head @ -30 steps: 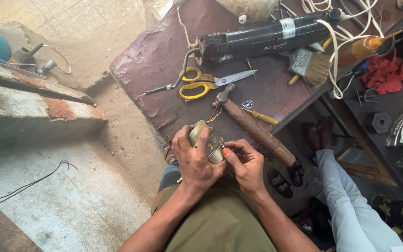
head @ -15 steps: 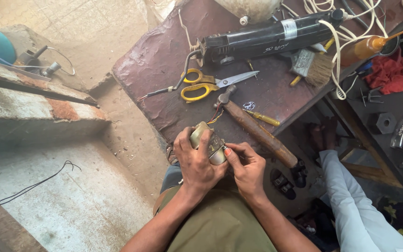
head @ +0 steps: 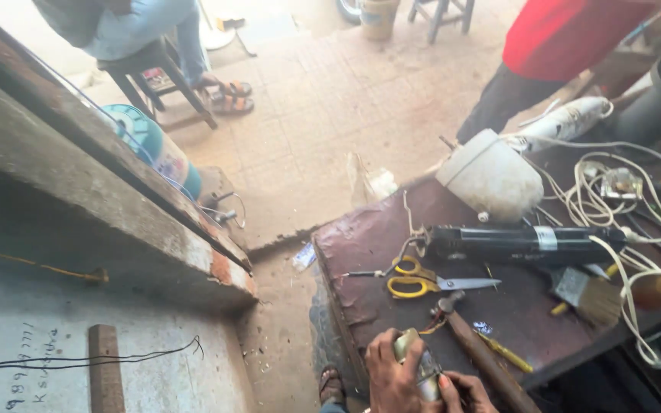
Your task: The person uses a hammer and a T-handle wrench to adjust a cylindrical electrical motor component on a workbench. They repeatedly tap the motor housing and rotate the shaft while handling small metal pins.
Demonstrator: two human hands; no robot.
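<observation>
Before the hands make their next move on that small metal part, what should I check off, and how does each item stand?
1. Left hand has a full grip on the small metal part: ok.
2. Right hand is on the part: ok, fingertips touch its lower end.
3. Both hands fully in view: not ok, cut by the bottom edge.
4. Hammer lies apart from the hands: ok.
5. Yellow scissors flat on the table, blades pointing away from the hands: ok.
6. Wire on the part intact: cannot tell.

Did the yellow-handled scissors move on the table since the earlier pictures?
No. The yellow-handled scissors lie left of the hammer head, below the long black cylinder, as earlier; only the camera tilted up.
</observation>
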